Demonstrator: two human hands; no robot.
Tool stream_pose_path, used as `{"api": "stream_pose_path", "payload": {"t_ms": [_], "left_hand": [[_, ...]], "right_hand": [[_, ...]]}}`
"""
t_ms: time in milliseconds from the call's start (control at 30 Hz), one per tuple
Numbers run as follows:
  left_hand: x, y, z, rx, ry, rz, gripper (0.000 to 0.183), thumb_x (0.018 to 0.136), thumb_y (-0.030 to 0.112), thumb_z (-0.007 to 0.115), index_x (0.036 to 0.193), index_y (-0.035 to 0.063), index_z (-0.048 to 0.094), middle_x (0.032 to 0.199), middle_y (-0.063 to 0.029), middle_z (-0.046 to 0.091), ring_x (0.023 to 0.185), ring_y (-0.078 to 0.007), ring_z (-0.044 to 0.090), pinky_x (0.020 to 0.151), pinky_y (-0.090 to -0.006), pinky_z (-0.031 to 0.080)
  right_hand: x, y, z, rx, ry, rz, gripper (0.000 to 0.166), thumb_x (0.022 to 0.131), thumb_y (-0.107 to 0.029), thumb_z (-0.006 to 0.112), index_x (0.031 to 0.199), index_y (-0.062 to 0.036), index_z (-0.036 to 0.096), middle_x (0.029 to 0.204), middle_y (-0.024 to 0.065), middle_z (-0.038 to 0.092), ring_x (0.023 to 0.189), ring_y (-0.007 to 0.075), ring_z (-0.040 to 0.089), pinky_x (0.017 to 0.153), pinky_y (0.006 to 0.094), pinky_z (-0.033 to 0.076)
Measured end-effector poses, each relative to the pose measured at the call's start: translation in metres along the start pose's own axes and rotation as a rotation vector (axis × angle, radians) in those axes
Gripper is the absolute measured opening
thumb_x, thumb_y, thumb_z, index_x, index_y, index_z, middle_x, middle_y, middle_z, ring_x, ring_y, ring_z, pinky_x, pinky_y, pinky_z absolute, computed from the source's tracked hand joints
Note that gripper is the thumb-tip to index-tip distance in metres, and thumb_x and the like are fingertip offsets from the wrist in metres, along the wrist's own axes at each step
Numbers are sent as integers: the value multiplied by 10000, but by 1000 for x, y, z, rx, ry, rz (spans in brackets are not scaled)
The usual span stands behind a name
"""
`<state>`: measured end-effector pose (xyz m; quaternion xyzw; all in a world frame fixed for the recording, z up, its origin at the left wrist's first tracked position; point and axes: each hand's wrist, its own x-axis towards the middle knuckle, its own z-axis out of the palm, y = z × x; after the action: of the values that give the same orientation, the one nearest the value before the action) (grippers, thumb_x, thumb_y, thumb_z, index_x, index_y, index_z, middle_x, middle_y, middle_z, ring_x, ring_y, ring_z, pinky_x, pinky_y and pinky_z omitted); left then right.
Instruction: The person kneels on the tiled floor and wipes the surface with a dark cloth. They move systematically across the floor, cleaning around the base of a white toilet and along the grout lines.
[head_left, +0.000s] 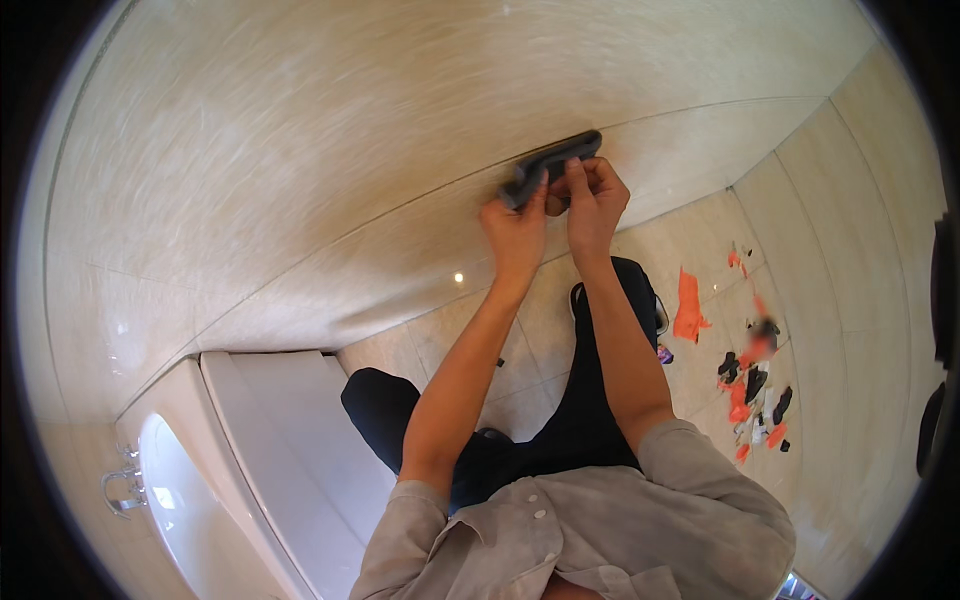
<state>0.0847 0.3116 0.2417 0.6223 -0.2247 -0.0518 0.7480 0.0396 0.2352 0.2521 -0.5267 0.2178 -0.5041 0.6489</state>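
Observation:
Both my hands grip a dark grey, folded, soft-looking piece (559, 159), perhaps a cloth. It is held at the beige tiled wall (337, 135), along the long joint between two tile courses; whether it presses on the tile I cannot tell. My left hand (517, 234) pinches its lower left end. My right hand (598, 199) has its fingers on the right part. Between the hands shows a small brownish shape (556, 205), too blurred to name. The wall bears pale streaks above the joint.
At left stands a white bathtub (176, 502) with a chrome tap (124, 484) and a white side panel (285, 435). Orange scraps (686, 307) and black scraps (756, 382) litter the tiled floor (525, 352) at right, with a small purple packet (664, 354) by my leg.

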Motion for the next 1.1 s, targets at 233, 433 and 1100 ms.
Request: {"api": "stream_pose_path", "payload": {"t_ms": [233, 433, 1100], "left_hand": [[-26, -71, -46, 68, 147, -83, 192, 927, 138, 680, 889, -47, 710, 800, -45, 712, 721, -115, 617, 657, -328, 498], [-32, -38, -138, 75, 381, -51, 342, 1001, 230, 606, 848, -60, 705, 820, -75, 708, 729, -104, 607, 654, -259, 479], [-28, -93, 53, 179, -112, -109, 168, 917, 99, 631, 899, -57, 691, 720, -92, 703, 693, -104, 616, 646, -305, 501]], "right_hand": [[-54, 85, 3, -192, -2, 51, 175, 912, -130, 657, 806, 2, 610, 664, 72, 644, 543, 114, 576, 508, 309, 479], [-104, 48, 78, -287, -352, -188, 157, 848, -120, 717, 820, 17, 647, 744, 140, 709, 640, 198, 707, 580, 309, 540], [17, 90, -81, -291, 205, 139, 252, 984, -126, 544, 777, 18, 551, 663, 69, 591, 573, 124, 525, 533, 311, 432]]}}
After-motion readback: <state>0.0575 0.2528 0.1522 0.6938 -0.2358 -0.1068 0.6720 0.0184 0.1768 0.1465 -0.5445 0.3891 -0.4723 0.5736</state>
